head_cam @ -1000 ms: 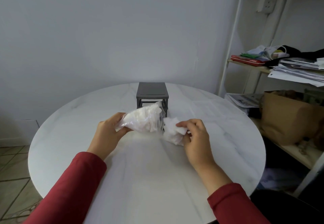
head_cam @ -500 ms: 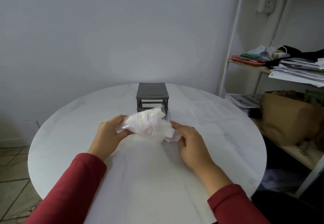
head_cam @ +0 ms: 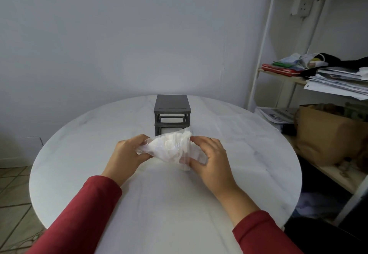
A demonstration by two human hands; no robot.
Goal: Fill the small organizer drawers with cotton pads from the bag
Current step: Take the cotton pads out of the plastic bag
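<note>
A clear plastic bag (head_cam: 169, 148) full of white cotton pads hangs just above the round white table (head_cam: 79, 154), held between both hands. My left hand (head_cam: 127, 154) pinches its left end. My right hand (head_cam: 211, 154) grips the bag's open right end, fingers curled over the plastic. Behind the bag stands the small dark grey organizer (head_cam: 172, 112). Its upper slot looks open and dark; something white shows in the lower drawer (head_cam: 171, 129), whose front the bag hides.
A white-framed shelf unit (head_cam: 264, 58) stands to the right with stacked papers (head_cam: 338, 80), red books, and a brown paper bag (head_cam: 328, 134) lower down. A bare wall lies behind the table, tiled floor at the left.
One second ago my right hand held a loose clump of pads beside the bag. It has since moved left onto the bag's open end, and that clump is no longer seen apart.
</note>
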